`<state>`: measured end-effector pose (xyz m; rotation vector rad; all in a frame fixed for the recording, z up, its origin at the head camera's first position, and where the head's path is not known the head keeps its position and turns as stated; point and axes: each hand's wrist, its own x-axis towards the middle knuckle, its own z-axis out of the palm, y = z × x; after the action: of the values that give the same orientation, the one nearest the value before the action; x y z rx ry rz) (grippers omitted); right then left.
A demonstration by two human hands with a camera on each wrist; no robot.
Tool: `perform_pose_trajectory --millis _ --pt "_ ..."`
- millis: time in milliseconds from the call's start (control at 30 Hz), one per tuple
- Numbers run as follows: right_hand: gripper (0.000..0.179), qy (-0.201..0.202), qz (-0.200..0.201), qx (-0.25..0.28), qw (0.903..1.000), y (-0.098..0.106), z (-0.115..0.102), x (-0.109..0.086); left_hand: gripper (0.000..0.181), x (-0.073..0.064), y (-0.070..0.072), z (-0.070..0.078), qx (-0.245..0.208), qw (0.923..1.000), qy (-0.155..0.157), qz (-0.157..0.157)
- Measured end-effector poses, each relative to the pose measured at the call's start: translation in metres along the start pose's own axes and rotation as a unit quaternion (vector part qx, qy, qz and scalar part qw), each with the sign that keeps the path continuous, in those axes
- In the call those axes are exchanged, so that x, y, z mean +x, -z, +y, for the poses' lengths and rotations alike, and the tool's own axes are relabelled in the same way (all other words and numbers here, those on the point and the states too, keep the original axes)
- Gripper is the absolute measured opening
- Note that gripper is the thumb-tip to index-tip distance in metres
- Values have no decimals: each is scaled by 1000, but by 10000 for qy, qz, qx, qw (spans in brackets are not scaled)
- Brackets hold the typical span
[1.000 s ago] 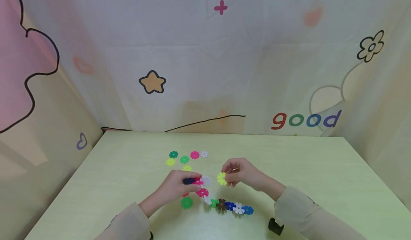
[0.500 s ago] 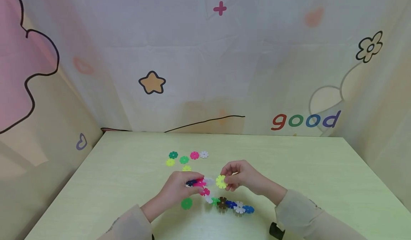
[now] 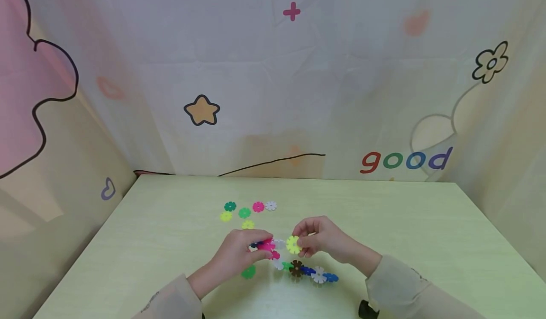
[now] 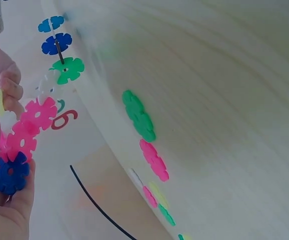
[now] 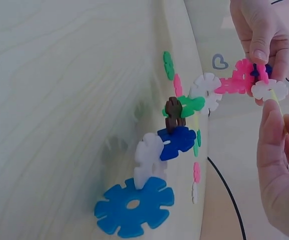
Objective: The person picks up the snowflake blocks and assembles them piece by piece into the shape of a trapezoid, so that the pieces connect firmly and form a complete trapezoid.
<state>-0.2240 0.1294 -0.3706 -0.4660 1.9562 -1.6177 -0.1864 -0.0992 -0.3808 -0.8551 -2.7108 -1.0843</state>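
"Printed cloth [image 3: 239, 72] closes off the back of a pale table [image 3: 384, 214]. What's being worked on?"

"A chain of notched flower discs [image 3: 296, 268]. It slants from the person's left hand toward the table's near edge and off to the right, ending in a light-blue disc [image 3: 331, 277]. Its free end seems to hang just clear of the tabletop."

"And the grip?"

"Left hand [image 3: 243, 248] pinches the pink and dark-blue end of the chain between thumb and fingers. Right hand [image 3: 320, 233] pinches a yellow disc [image 3: 292, 244] at its rim, thumb against fingers."

"What has just changed?"

"The gap. Half a second ago the yellow disc stood farther from the white disc [image 3: 279, 243] that juts out beside the left hand's grip; both hands have drawn in. From the right wrist, their edges overlap, though I can't tell whether a notch has caught."

"Meaning?"

"Alignment matters most now, I'd judge: notch facing notch, with the white disc kept steady."

"Farther out?"

"Loose discs lie toward the far edge, left of middle: dark-green disc [image 3: 230, 206], pink disc [image 3: 258, 207], others. One green disc [image 3: 249, 272] sits nearer the near edge. Beyond the far edge, the cloth reads 'good' [image 3: 405, 160]."
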Motion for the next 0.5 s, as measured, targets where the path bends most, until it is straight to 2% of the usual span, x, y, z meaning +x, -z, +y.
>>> perform_pose_trajectory --millis 200,500 --pt "23 -72 139 42 9999 -4 -2 -3 37 -2 -1 2 130 9995 -265 116" --pt "23 -17 580 -59 9983 -11 -7 -14 34 -3 -2 9 784 9921 -874 437"
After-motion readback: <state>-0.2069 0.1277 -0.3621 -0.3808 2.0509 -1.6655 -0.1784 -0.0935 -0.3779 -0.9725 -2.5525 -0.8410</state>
